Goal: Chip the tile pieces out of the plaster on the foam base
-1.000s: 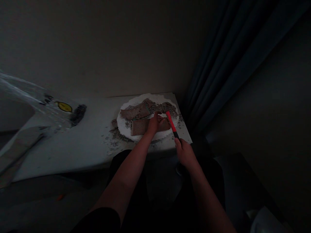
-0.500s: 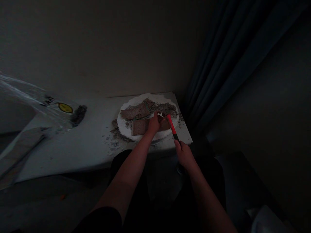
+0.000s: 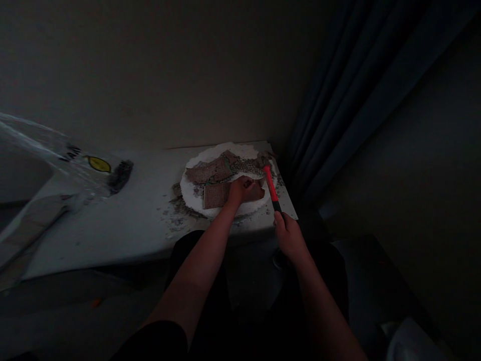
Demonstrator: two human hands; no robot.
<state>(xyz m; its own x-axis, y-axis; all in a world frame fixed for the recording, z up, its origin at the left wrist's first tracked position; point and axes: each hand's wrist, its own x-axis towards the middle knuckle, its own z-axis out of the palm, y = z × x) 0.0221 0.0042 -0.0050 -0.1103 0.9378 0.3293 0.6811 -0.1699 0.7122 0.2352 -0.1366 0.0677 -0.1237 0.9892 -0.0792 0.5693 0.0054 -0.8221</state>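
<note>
On a round white slab (image 3: 195,200) lies a flat brown pitted board (image 3: 217,196). My left hand (image 3: 239,190) lies over its middle with curled fingers, holding it near the far edge. My right hand (image 3: 289,233) is closed round the black grip of a hammer (image 3: 271,186) with a red shaft. The hammer's dark head is at the slab's far right, over grey crumbs (image 3: 250,166), and is hard to make out. Behind my left hand lies another brown broken board (image 3: 208,172).
The slab stands on a white table (image 3: 112,225) near its right end. More grey debris (image 3: 180,208) is scattered left of the slab. A clear plastic bag (image 3: 90,168) with dark bits in it lies at the left. A dark curtain (image 3: 338,100) hangs at the right.
The hammer and my right hand have shifted right, with the hammer's head going farther back, off the board's right end. My left hand's fingers have drawn in lower on the board.
</note>
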